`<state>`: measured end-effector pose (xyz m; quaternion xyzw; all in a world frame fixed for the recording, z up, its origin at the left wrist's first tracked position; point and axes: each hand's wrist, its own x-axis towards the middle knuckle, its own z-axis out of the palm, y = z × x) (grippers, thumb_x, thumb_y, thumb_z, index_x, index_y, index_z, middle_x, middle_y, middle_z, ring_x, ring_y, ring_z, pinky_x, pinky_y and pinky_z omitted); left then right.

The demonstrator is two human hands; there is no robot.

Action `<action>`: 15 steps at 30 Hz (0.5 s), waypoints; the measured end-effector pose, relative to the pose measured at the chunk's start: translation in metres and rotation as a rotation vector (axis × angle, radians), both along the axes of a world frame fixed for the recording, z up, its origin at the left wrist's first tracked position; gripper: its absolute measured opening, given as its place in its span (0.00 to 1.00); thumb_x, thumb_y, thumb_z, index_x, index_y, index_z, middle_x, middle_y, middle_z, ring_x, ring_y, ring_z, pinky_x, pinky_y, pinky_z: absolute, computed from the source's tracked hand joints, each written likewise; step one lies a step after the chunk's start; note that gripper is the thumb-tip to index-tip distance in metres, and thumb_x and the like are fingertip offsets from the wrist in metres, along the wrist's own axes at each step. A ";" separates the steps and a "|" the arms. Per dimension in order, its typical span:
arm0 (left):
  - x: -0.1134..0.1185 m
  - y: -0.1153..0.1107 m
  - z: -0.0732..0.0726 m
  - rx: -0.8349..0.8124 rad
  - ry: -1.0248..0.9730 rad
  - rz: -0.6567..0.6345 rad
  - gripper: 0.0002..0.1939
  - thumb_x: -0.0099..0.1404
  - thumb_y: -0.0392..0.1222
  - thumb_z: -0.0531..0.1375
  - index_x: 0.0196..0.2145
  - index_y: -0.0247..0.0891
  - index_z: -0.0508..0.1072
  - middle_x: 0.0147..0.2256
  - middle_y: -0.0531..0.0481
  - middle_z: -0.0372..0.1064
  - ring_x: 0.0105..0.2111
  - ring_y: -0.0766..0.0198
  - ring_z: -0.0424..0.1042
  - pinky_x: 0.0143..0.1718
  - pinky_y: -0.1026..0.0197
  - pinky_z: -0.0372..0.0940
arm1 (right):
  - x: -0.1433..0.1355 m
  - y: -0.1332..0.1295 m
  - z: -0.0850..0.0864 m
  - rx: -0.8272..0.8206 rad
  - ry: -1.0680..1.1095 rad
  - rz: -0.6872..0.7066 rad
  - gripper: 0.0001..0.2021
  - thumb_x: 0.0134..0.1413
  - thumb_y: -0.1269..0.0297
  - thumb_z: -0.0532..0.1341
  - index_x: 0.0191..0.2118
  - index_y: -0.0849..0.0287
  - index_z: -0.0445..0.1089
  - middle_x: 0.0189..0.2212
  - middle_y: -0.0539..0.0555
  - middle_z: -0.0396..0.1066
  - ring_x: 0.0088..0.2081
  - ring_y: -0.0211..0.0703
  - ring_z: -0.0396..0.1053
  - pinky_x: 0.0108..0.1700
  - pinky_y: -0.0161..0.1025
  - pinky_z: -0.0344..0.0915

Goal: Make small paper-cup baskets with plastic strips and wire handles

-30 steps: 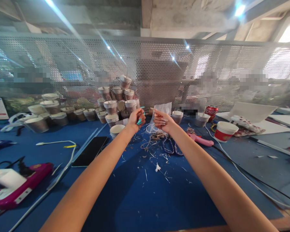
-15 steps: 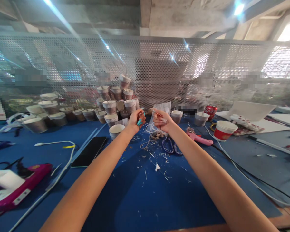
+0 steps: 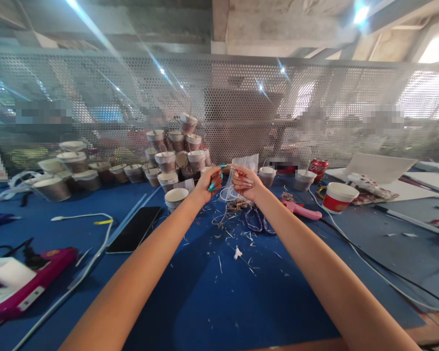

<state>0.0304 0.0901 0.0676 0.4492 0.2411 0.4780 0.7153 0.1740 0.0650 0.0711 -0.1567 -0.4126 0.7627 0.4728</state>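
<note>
My left hand (image 3: pixel 208 184), its nails teal, is closed in a pinch above the far middle of the blue table. Facing it, my right hand (image 3: pixel 247 183) pinches too, with a small gap between the two sets of fingertips. A thin strand (image 3: pixel 227 167) spans that gap, held at both ends; whether it is twine or wire I cannot tell. Below the hands lie a tangle of twine (image 3: pixel 237 205) and blue-handled scissors (image 3: pixel 254 219). A clear plastic packet (image 3: pixel 244 163) is behind my right hand. Left of my left hand stands a white-rimmed cup (image 3: pixel 175 196).
Stacked wrapped cups (image 3: pixel 166 161) rise behind my left hand. At right are a pink glue gun (image 3: pixel 303 210), a red paper cup (image 3: pixel 338 197) and a soda can (image 3: pixel 319 169). A black phone (image 3: pixel 135 229), a white cable (image 3: pixel 91 265) and a magenta power strip (image 3: pixel 40 280) lie left.
My fingertips have shifted very slightly, and both hands stay pinched at nearly the same spot. Nothing on the table has visibly moved.
</note>
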 end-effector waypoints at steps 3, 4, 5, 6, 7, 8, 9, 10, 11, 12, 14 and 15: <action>0.001 -0.001 0.000 0.008 -0.011 -0.004 0.19 0.59 0.36 0.52 0.12 0.35 0.56 0.06 0.59 0.45 0.06 0.77 0.45 0.08 0.71 0.39 | 0.000 0.001 -0.001 0.008 0.012 0.012 0.24 0.61 0.66 0.41 0.14 0.61 0.55 0.03 0.41 0.39 0.07 0.26 0.36 0.10 0.22 0.42; 0.001 -0.001 0.000 0.010 -0.016 -0.005 0.19 0.59 0.36 0.52 0.11 0.35 0.56 0.06 0.59 0.45 0.06 0.76 0.45 0.08 0.71 0.39 | 0.000 0.002 -0.002 0.011 0.017 0.015 0.24 0.60 0.66 0.42 0.13 0.61 0.55 0.03 0.41 0.39 0.07 0.26 0.36 0.10 0.22 0.42; 0.001 -0.001 0.000 0.010 -0.022 -0.006 0.19 0.59 0.36 0.52 0.11 0.35 0.56 0.06 0.59 0.45 0.06 0.76 0.45 0.08 0.71 0.39 | 0.000 0.003 -0.002 0.014 0.021 0.018 0.24 0.60 0.66 0.43 0.13 0.61 0.55 0.03 0.40 0.39 0.07 0.25 0.36 0.10 0.22 0.42; 0.001 -0.001 -0.001 0.010 -0.028 -0.004 0.20 0.59 0.36 0.52 0.11 0.35 0.56 0.06 0.59 0.45 0.06 0.76 0.45 0.08 0.71 0.39 | 0.001 0.003 -0.003 0.017 0.025 0.019 0.24 0.60 0.66 0.43 0.13 0.61 0.55 0.03 0.40 0.39 0.07 0.25 0.36 0.10 0.23 0.42; 0.001 -0.001 -0.001 0.010 -0.034 -0.001 0.20 0.58 0.36 0.52 0.11 0.35 0.56 0.06 0.59 0.45 0.06 0.76 0.45 0.08 0.71 0.39 | 0.001 0.003 -0.003 0.019 0.029 0.020 0.23 0.60 0.66 0.44 0.13 0.61 0.55 0.03 0.40 0.40 0.07 0.25 0.36 0.10 0.23 0.42; 0.001 0.000 -0.001 0.009 -0.041 0.006 0.20 0.58 0.36 0.52 0.11 0.35 0.55 0.06 0.59 0.45 0.06 0.76 0.45 0.08 0.71 0.39 | 0.001 0.004 -0.004 0.021 0.032 0.019 0.24 0.60 0.66 0.43 0.14 0.61 0.56 0.03 0.40 0.40 0.07 0.25 0.36 0.10 0.23 0.42; 0.001 0.000 -0.001 0.008 -0.049 0.014 0.20 0.57 0.36 0.53 0.10 0.35 0.55 0.06 0.59 0.45 0.06 0.76 0.46 0.08 0.71 0.40 | 0.001 0.003 -0.004 0.022 0.035 0.017 0.24 0.60 0.66 0.43 0.14 0.62 0.57 0.03 0.40 0.40 0.07 0.25 0.36 0.10 0.23 0.42; 0.001 0.000 -0.001 0.007 -0.057 0.024 0.20 0.57 0.36 0.53 0.10 0.35 0.55 0.06 0.59 0.45 0.06 0.76 0.46 0.08 0.71 0.40 | 0.000 0.003 -0.004 0.023 0.038 0.015 0.24 0.60 0.67 0.42 0.14 0.62 0.57 0.03 0.41 0.40 0.07 0.25 0.36 0.10 0.23 0.42; 0.001 0.000 -0.001 0.006 -0.066 0.035 0.20 0.57 0.36 0.53 0.10 0.35 0.55 0.06 0.59 0.46 0.06 0.76 0.46 0.08 0.71 0.40 | 0.000 0.003 -0.004 0.024 0.041 0.011 0.24 0.60 0.67 0.42 0.14 0.62 0.58 0.03 0.41 0.40 0.07 0.25 0.37 0.10 0.23 0.42; 0.001 0.000 0.000 0.007 -0.076 0.045 0.20 0.57 0.36 0.53 0.10 0.35 0.55 0.06 0.59 0.46 0.06 0.76 0.46 0.08 0.71 0.40 | 0.000 0.002 -0.004 0.026 0.044 0.006 0.24 0.60 0.67 0.42 0.14 0.62 0.58 0.03 0.41 0.40 0.07 0.25 0.37 0.11 0.23 0.42; 0.001 -0.001 0.000 0.010 -0.098 0.061 0.19 0.57 0.36 0.51 0.10 0.35 0.56 0.06 0.58 0.46 0.06 0.75 0.46 0.08 0.71 0.39 | -0.002 0.002 -0.004 0.030 0.052 -0.003 0.24 0.60 0.67 0.42 0.14 0.62 0.59 0.03 0.41 0.41 0.08 0.25 0.37 0.11 0.23 0.42; 0.000 -0.001 0.001 0.011 -0.108 0.069 0.19 0.58 0.36 0.50 0.11 0.35 0.56 0.06 0.58 0.46 0.06 0.75 0.45 0.08 0.70 0.39 | -0.002 0.002 -0.005 0.033 0.057 -0.007 0.24 0.60 0.66 0.42 0.14 0.62 0.59 0.03 0.41 0.41 0.08 0.25 0.37 0.11 0.23 0.42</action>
